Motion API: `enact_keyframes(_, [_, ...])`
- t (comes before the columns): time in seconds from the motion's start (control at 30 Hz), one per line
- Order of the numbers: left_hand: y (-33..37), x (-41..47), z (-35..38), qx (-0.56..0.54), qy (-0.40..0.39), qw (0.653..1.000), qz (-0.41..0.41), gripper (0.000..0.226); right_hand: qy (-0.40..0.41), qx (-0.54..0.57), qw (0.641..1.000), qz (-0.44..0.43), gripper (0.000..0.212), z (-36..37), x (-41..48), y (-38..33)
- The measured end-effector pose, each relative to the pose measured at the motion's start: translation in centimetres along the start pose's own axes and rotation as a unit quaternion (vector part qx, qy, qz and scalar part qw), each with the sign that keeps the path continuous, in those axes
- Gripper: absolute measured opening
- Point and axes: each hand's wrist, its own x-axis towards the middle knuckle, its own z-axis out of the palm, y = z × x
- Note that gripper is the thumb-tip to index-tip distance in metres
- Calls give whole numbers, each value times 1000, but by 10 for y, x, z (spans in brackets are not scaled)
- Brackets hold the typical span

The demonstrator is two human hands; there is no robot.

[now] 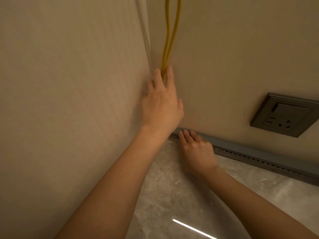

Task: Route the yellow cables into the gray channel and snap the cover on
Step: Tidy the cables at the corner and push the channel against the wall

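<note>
Two yellow cables (170,31) hang down the beige wall near the room corner. My left hand (161,102) is raised flat against the wall, its fingers closed around the cables' lower part. The cables' ends are hidden behind that hand. A gray channel (259,155) with a row of small holes runs along the foot of the wall, from the corner off to the right. My right hand (198,149) rests on the channel's left end, fingers together and pointing at the corner. I see no separate cover.
A dark gray wall socket (283,115) sits on the wall above the channel at the right. The left wall (69,100) meets the back wall at the corner (146,40). The floor (181,195) is pale marble-like stone with a bright light reflection.
</note>
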Motion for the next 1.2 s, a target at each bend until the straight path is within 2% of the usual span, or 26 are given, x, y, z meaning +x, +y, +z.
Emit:
enact_keyframes(0.17, [-6,11,-11,-44,-47,995,-76,81,-119,26,993,-3,57,2,3,-5])
enact_keyframes(0.27, [-6,23,-22,-62,-58,991,-101,68,-135,41,990,-2,58,2,4,-3])
enact_keyframes(0.4, [-12,33,-39,-53,-85,991,-83,45,-162,55,985,12,56,-5,11,-6])
enact_keyframes(0.53, [-3,33,-56,18,-84,996,-32,41,-229,80,969,57,56,-19,23,-12])
enact_keyframes(0.67, [15,37,-80,106,45,991,69,43,-268,103,956,55,57,-28,29,-8])
enact_keyframes(0.77, [21,47,-101,176,135,964,144,51,-291,115,949,38,62,-32,28,-1])
enact_keyframes(0.83, [21,58,-113,216,162,948,167,62,-306,123,943,39,67,-32,27,0])
enact_keyframes(0.93, [21,76,-118,288,156,929,174,73,-314,127,939,52,68,-30,27,-3])
enact_keyframes(1.1, [4,84,-107,355,60,928,92,70,-312,136,938,62,58,-30,29,-4])
enact_keyframes(1.2, [-5,85,-98,384,58,916,100,65,-307,138,939,63,55,-29,32,-2])
